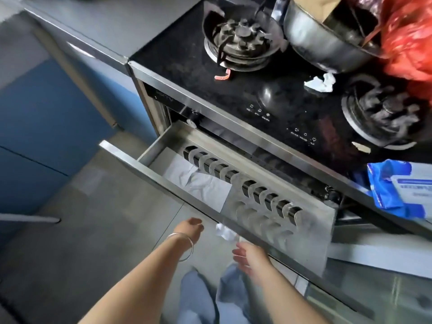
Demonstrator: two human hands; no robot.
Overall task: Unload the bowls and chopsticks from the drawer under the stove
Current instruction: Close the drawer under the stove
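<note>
While the drawer (163, 181) under the stove (233, 94) stood pulled out, both hands hung just in front of its steel front panel, below the rim. Left hand (190, 230), metal bangle (184, 246) on the wrist: fingers loosely curled, grip released, nothing in it. Right hand (250, 258): fingers spread, also empty, grip released. A crumpled white scrap (224, 232) sat between the two hands, near the drawer front; couldn't tell whether it touched either hand or lay on the floor.

Inside the drawer: a slotted steel rack (264, 206) with two rows of curved dividers, slots empty as far as visible. A creased sheet of white paper (198, 185) lay on the drawer bottom at the left end, beside the rack. No bowls or chopsticks visible in the drawer from this angle; the back part was hidden under the stove edge.

On the stove top: two black burners, a steel pan (327, 43) at the rear right, a red plastic bag (409, 38) beside it, a wad of white tissue (320, 83) between the burners. A blue pack of wipes (397, 183) lay on the desk at the right edge, well apart from the hands.
</note>
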